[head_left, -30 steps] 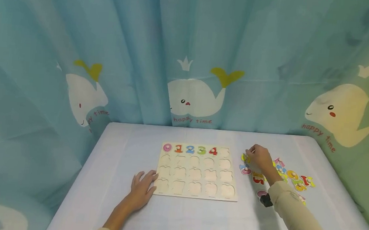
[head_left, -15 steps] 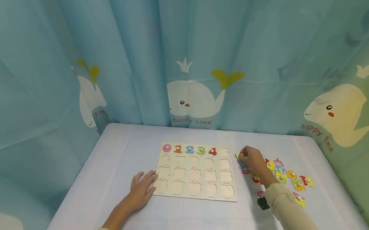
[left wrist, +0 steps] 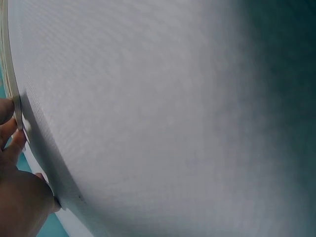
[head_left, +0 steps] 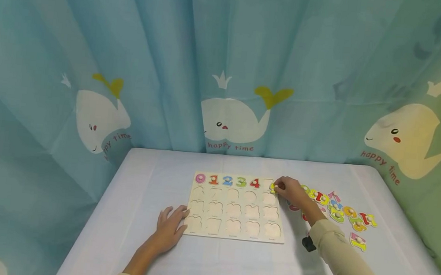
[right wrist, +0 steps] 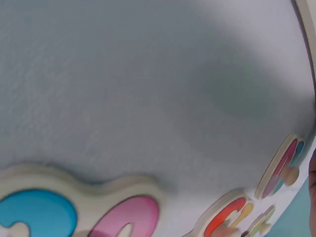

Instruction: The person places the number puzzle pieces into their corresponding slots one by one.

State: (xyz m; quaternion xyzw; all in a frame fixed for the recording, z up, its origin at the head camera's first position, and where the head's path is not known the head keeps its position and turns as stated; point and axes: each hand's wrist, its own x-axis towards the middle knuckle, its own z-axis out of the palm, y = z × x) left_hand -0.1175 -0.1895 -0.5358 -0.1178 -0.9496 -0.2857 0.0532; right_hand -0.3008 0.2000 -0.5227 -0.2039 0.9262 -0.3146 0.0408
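Note:
A wooden number puzzle board (head_left: 224, 202) lies on the white table, with 0, 1, 2, 3 and 4 seated along its top row. My left hand (head_left: 169, 227) rests at the board's left edge, fingers spread and fingertips on the rim; the left wrist view shows fingers (left wrist: 15, 140) against the board's side. At the top right corner, my right hand (head_left: 292, 191) pinches a yellow number 5 puzzle piece (head_left: 272, 188) over the last recess of the top row. Its tips partly cover the piece. Only a sliver of that hand shows in the right wrist view.
Right of the board lie several loose number pieces with small knobs, among them a pink-and-yellow piece (head_left: 358, 241) and a red-and-yellow piece (head_left: 368, 219). My right forearm partly covers the pile. A blue curtain (head_left: 160, 105) with whales hangs behind the table (head_left: 127, 190).
My right hand has lifted the yellow number 5 puzzle piece from beside the loose pieces and carried it left to the board's top right corner. My left hand has stayed put.

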